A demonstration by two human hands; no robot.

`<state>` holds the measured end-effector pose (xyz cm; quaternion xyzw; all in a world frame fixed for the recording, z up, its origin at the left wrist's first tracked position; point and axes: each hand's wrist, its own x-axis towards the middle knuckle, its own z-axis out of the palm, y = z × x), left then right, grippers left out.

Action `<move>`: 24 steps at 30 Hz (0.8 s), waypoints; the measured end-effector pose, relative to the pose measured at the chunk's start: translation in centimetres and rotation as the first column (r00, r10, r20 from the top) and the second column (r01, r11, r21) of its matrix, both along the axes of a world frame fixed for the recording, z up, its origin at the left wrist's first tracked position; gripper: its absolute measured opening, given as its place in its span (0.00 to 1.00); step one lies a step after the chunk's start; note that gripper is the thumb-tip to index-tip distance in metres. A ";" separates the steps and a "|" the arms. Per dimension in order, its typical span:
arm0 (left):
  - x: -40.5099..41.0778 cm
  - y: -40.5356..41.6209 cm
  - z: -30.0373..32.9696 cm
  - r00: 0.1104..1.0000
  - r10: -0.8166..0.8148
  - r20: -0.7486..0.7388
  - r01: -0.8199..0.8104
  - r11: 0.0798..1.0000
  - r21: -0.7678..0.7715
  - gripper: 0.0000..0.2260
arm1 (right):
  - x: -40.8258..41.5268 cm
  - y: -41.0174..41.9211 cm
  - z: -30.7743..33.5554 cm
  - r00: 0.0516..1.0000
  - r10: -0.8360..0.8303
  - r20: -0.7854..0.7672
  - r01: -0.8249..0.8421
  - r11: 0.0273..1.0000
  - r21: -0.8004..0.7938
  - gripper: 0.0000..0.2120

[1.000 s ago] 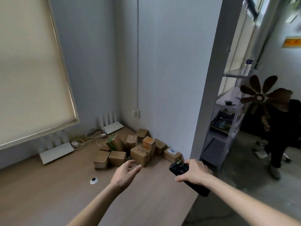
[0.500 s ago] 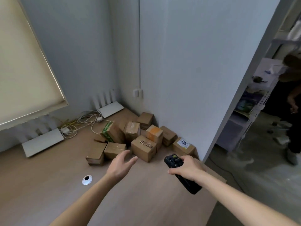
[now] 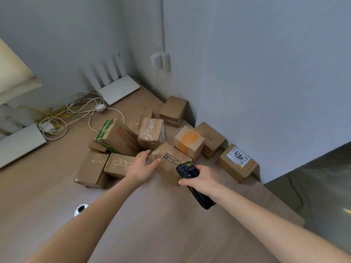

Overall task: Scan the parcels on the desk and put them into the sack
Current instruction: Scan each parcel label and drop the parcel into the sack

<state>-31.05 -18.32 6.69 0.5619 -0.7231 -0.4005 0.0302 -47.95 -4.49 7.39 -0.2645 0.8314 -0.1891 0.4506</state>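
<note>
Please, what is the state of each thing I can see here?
Left hand: open, fingers touching the front parcel.
Right hand: grips the scanner.
Front parcel: taped shut, on the desk.
Labelled parcel: shut, near the wall.

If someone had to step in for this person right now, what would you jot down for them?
Left hand: open, fingers on the near brown cardboard parcel with black printing, no grip on it yet.
Right hand: holds the black handheld scanner, aimed toward that parcel.
Where things are: about ten cardboard parcels heaped in the corner of the light wooden desk, among them one with an orange patch and one with a white label. No sack in view.
Done: nothing visibly bagged.
Left: scan each parcel, find the sack, load them all.
</note>
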 end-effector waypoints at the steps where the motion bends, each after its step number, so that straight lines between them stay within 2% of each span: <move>1: -0.5 -0.5 -0.6 1.000 0.002 -0.006 -0.002 1.000 0.025 0.33 | -0.3 -0.6 -0.5 1.000 0.005 -0.003 -0.005 1.000 -0.003 0.35; 7: -1.3 -2.0 -3.7 0.999 0.037 -0.035 -0.031 0.989 0.144 0.35 | -1.3 -2.4 -2.6 0.999 0.016 0.032 -0.016 1.000 -0.007 0.32; 10: -0.9 -1.6 -3.8 0.996 0.083 -0.028 -0.077 0.983 0.164 0.32 | -1.1 -2.6 -2.9 0.996 -0.018 0.087 0.022 0.999 -0.039 0.32; 14: 1.1 0.6 -2.9 0.970 0.207 -0.130 -0.169 0.952 0.254 0.25 | 0.0 -1.5 -1.7 0.985 -0.033 0.169 0.051 0.993 -0.102 0.22; 18: 4.2 3.4 -1.1 0.931 0.305 -0.203 -0.241 0.927 0.286 0.16 | 1.9 1.0 0.7 0.977 -0.035 0.212 0.074 0.981 -0.179 0.26; 24: 9.8 10.5 3.6 0.826 0.419 -0.377 -0.330 0.902 0.280 0.17 | 6.1 6.4 7.1 0.991 0.045 0.126 0.005 0.931 -0.364 0.31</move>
